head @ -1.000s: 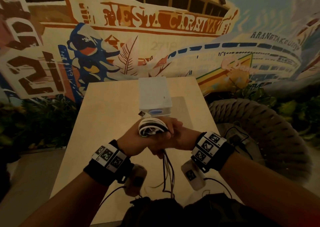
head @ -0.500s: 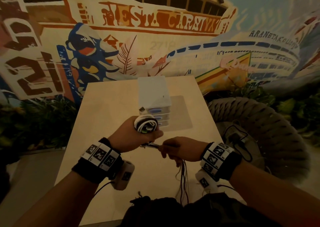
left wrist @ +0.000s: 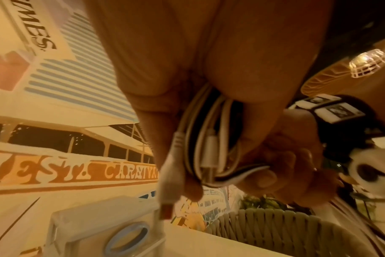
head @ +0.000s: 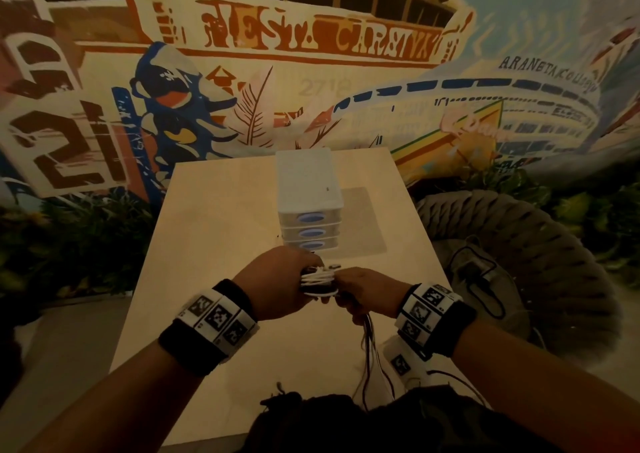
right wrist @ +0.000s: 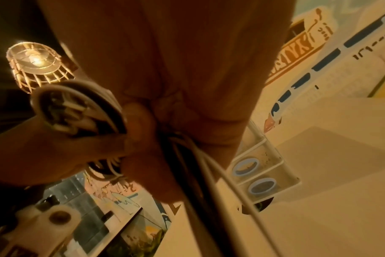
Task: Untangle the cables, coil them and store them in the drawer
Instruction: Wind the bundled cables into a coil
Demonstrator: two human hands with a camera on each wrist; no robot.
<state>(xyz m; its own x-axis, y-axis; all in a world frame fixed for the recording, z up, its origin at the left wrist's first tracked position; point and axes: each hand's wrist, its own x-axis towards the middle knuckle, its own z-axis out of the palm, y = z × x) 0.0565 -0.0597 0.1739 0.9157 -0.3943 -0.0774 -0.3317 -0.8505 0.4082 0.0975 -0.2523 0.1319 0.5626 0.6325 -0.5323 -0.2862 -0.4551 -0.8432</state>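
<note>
My left hand [head: 277,286] grips a coil of white and black cables [head: 318,281] above the table, just in front of the drawer unit [head: 308,189]. In the left wrist view the coil [left wrist: 211,139] runs under my curled fingers, and a white plug [left wrist: 168,187] sticks out below them. My right hand [head: 367,296] pinches the loose cable strands [head: 369,335] right beside the coil; they hang down towards the table's near edge. In the right wrist view these strands [right wrist: 209,173] run out under my fingers. The small white drawer unit has three drawers with blue handles, all closed.
The unit stands on a light wooden table [head: 214,231] in front of a painted wall. A round woven chair [head: 519,244] with a dark cable on its seat stands close on the right. Plants line the floor on both sides.
My hands had drawn apart half a second ago; now they are together again, the right hand has brought the strands up to the coil, and the coil lies turned on its side.
</note>
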